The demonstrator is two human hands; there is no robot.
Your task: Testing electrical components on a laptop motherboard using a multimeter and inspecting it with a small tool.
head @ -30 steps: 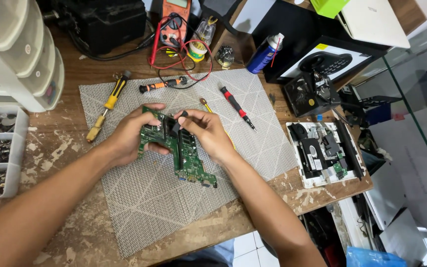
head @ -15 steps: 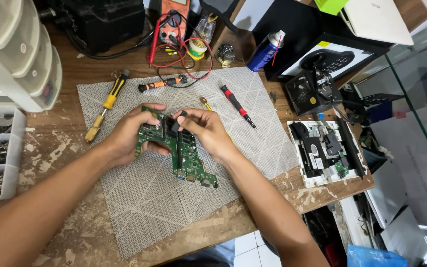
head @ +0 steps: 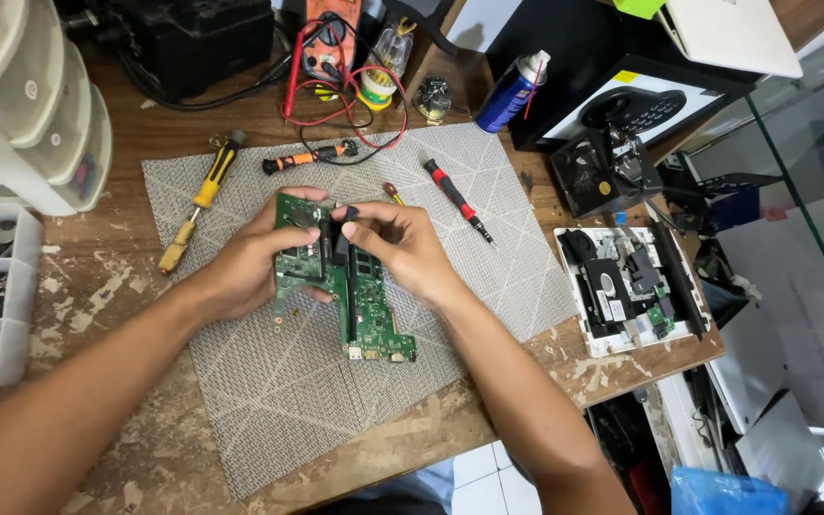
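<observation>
A green circuit board (head: 364, 315) is held over a grey patterned mat (head: 269, 391). My left hand (head: 245, 262) grips the board's left edge from underneath, thumb on top. My right hand (head: 402, 250) pinches a small black part (head: 342, 232) at the board's upper middle, fingers bent over it. The lower end of the board with its metal ports points toward me.
On the mat lie a yellow-handled screwdriver (head: 200, 198), an orange-and-black screwdriver (head: 309, 157) and a red-and-black screwdriver (head: 457, 199). A blue spray can (head: 512, 92) and a meter with red leads (head: 331, 48) stand behind. A white tray of parts (head: 627, 286) sits right, white drawers (head: 11, 105) left.
Both hands and the board have stayed over the mat's centre; my right fingers shifted slightly on the black part at the board's top.
</observation>
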